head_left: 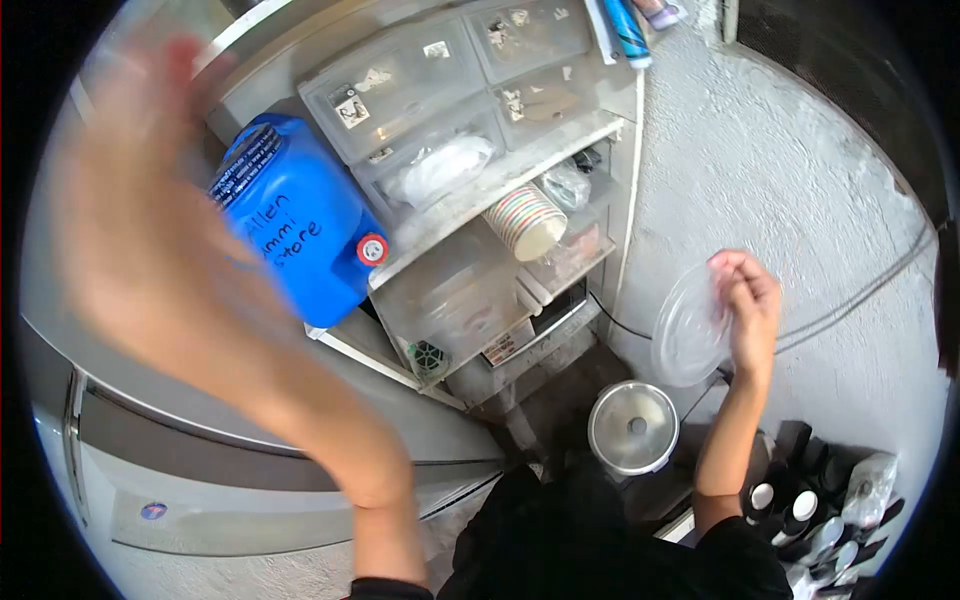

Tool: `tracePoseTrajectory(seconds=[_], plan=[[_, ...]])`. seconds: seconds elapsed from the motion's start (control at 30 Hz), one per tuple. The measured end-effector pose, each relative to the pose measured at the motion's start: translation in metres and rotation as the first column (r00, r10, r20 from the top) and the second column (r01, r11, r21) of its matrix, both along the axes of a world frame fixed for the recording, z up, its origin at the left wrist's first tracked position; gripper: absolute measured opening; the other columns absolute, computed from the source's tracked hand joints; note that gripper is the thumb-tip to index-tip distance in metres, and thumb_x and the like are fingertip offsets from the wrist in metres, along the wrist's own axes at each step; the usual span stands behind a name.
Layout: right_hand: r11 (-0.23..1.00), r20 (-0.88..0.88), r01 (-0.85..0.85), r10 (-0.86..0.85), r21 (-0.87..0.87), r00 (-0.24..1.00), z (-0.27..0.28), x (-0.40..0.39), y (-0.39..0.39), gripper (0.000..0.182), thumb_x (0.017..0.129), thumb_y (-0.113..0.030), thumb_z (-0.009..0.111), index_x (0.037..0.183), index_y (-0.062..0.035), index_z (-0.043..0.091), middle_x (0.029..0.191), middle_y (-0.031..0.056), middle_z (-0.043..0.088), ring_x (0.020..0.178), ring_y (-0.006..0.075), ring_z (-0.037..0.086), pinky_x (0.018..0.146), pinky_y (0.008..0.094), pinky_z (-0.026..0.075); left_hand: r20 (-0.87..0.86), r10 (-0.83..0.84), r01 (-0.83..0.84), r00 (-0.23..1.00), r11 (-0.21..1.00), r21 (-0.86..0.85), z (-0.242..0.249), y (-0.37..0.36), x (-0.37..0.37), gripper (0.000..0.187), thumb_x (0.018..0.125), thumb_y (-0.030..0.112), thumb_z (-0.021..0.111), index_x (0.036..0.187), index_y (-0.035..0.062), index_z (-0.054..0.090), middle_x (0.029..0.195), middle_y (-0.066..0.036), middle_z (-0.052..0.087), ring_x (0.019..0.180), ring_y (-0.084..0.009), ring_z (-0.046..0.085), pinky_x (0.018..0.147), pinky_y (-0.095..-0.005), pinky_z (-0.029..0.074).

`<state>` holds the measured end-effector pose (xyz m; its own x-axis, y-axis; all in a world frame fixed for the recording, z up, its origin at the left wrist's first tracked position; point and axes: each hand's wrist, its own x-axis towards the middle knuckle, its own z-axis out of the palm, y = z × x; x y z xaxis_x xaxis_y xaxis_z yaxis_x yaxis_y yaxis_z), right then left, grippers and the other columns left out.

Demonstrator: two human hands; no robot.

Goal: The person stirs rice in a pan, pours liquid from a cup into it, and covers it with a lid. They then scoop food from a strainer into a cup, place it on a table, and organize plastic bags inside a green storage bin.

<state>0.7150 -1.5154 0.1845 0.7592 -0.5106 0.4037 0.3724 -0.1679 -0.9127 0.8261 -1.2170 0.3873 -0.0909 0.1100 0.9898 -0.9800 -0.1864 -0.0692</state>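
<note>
My right hand (pixel 750 305) is closed on the edge of a clear, round plastic lid (pixel 686 330), held up in front of the pale wall. My left hand (pixel 140 190) is raised at the upper left and smeared by motion, so its fingers do not show clearly. Behind that forearm is a blue jug (pixel 315 230) with a red cap and handwriting on its side. Below the lid, near my body, a round metal container (pixel 634 428) with a small knob-like piece in its middle is seen from above.
Clear plastic drawers (pixel 400 90) stand on a shelf unit. Striped paper cups (pixel 527 222) lie stacked on their side on the shelf beneath. Several black-handled items (pixel 800 505) crowd the lower right. A dark cable (pixel 850 300) runs along the textured wall (pixel 760 160).
</note>
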Motion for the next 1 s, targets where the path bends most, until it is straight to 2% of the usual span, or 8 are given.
tracePoseTrajectory(seconds=[0.07, 0.13, 0.23, 0.33, 0.4, 0.47, 0.57, 1.0], plan=[[0.994, -0.033, -0.009, 0.012, 0.113, 0.999, -0.027, -0.022, 0.023, 0.022, 0.082, -0.002, 0.043, 0.094, 0.0006, 0.060, 0.068, -0.0024, 0.051, 0.056, 0.0034, 0.045, 0.046, 0.0179, 0.036, -0.583, 0.014, 0.133, 0.813, 0.969, 0.209, -0.096, -0.024, -0.043, 0.026, 0.072, 0.013, 0.070, 0.094, 0.0014, 0.063, 0.097, -0.009, 0.064, 0.085, -0.0184, 0.059, 0.079, -0.0292, 0.046], [0.976, -0.084, -0.002, 0.020, 0.217, 0.996, -0.064, -0.039, 0.044, 0.018, 0.085, -0.005, 0.047, 0.097, -0.0013, 0.060, 0.067, -0.0030, 0.050, 0.054, 0.0029, 0.043, 0.045, 0.0175, 0.035, -0.734, -0.048, 0.490, 0.678, 0.773, 0.402, -0.195, -0.033, -0.048, 0.047, 0.069, 0.020, 0.078, 0.107, 0.0020, 0.058, 0.097, -0.011, 0.064, 0.090, -0.0201, 0.061, 0.081, -0.0307, 0.047], [0.948, -0.214, 0.028, 0.043, 0.318, 0.976, -0.110, -0.057, 0.088, 0.016, 0.088, -0.005, 0.046, 0.096, -0.0038, 0.060, 0.067, -0.0036, 0.050, 0.051, 0.0020, 0.041, 0.043, 0.0178, 0.031, -0.982, -0.043, 0.809, -0.183, 0.561, -0.175, -0.277, -0.026, -0.093, 0.043, 0.085, 0.007, 0.062, 0.124, -0.0008, 0.045, 0.097, -0.009, 0.062, 0.088, -0.0141, 0.060, 0.077, -0.0271, 0.049], [0.889, -0.257, 0.006, 0.125, 0.458, 0.958, -0.164, -0.077, 0.136, 0.021, 0.083, 0.000, 0.049, 0.102, -0.0026, 0.057, 0.078, 0.0007, 0.053, 0.064, 0.0056, 0.046, 0.056, 0.0199, 0.040, -0.944, -0.011, 0.779, -0.331, 0.561, -0.279, -0.324, 0.007, -0.114, 0.035, 0.088, 0.006, 0.056, 0.120, -0.0026, 0.047, 0.092, -0.013, 0.063, 0.079, -0.0153, 0.062, 0.069, -0.0268, 0.052], [0.984, -0.298, 0.177, -0.179, -0.034, 0.938, -0.174, -0.087, 0.173, 0.035, 0.077, 0.002, 0.055, 0.112, -0.0026, 0.053, 0.097, 0.0090, 0.054, 0.086, 0.0165, 0.053, 0.077, 0.0269, 0.044, -0.958, 0.061, 0.783, -0.280, 0.592, -0.192, -0.343, 0.031, -0.122, 0.031, 0.089, 0.006, 0.055, 0.117, -0.0039, 0.048, 0.087, -0.015, 0.064, 0.073, -0.0168, 0.064, 0.063, -0.0274, 0.054], [0.980, -0.286, 0.016, -0.074, -0.198, 0.955, -0.174, -0.105, 0.196, 0.057, 0.072, -0.008, 0.067, 0.125, -0.0070, 0.046, 0.126, 0.0190, 0.044, 0.119, 0.0344, 0.042, 0.098, 0.0405, 0.035, -0.935, 0.193, 0.725, -0.297, 0.683, -0.090, -0.363, 0.055, -0.123, 0.030, 0.089, 0.006, 0.055, 0.116, -0.0041, 0.050, 0.088, -0.014, 0.064, 0.074, -0.0164, 0.064, 0.063, -0.0268, 0.054], [0.911, -0.458, -0.130, -0.071, -0.392, 0.886, -0.182, -0.128, 0.239, 0.083, 0.060, -0.032, 0.079, 0.133, -0.0144, 0.042, 0.137, 0.0238, 0.031, 0.125, 0.0414, 0.032, 0.102, 0.0473, 0.030, -0.892, 0.252, 0.762, -0.375, 0.632, -0.142, -0.380, 0.073, -0.134, 0.031, 0.088, 0.006, 0.057, 0.115, -0.0059, 0.050, 0.086, -0.014, 0.064, 0.074, -0.0162, 0.065, 0.062, -0.0262, 0.054], [0.858, -0.581, 0.205, -0.477, -0.472, 0.660, -0.205, -0.237, 0.266, 0.083, 0.056, -0.039, 0.078, 0.130, -0.0185, 0.044, 0.131, 0.0260, 0.033, 0.121, 0.0433, 0.032, 0.098, 0.0516, 0.027, -0.831, 0.434, 0.937, -0.348, 0.141, -0.319, -0.410, 0.051, -0.182, 0.031, 0.086, 0.007, 0.061, 0.113, -0.0045, 0.054, 0.089, -0.011, 0.065, 0.080, -0.0126, 0.062, 0.073, -0.0238, 0.050]])
